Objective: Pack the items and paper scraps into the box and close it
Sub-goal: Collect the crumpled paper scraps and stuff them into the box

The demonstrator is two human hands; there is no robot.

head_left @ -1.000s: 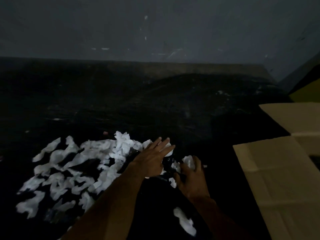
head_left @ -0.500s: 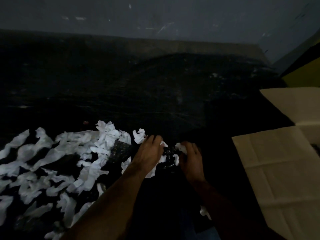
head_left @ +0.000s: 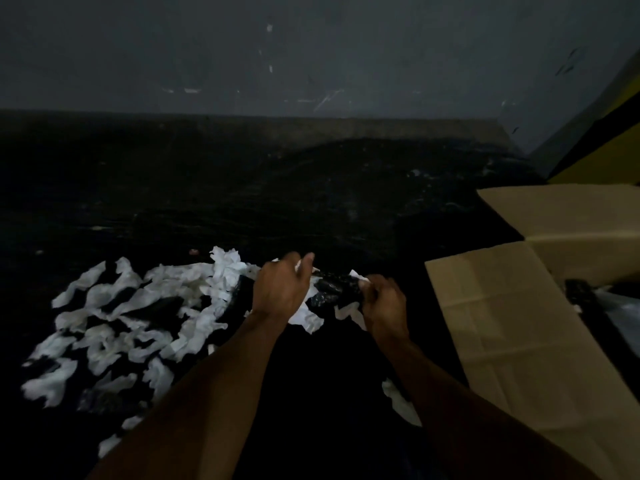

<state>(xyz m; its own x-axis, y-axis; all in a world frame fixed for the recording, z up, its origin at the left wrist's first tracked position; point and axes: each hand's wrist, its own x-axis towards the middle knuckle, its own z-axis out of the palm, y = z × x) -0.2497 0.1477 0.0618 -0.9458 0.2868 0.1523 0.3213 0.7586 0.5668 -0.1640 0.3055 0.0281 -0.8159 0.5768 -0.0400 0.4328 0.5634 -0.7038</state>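
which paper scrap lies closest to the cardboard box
The lone scrap beside the right forearm, left of the cardboard box's near flap. The others are in the pile on the left or held by the left hand and right hand.

The paper scraps (head_left: 138,317) are thin white paper, torn, crumpled and matt. The box (head_left: 519,341) is plain brown cardboard, dull and smooth apart from its fold creases. The black bundle (head_left: 332,289) looks like crinkled plastic film, catching small glints. The floor (head_left: 311,202) is dark and scuffed, faintly shiny; the wall (head_left: 311,46) is matt grey paint, scratched.
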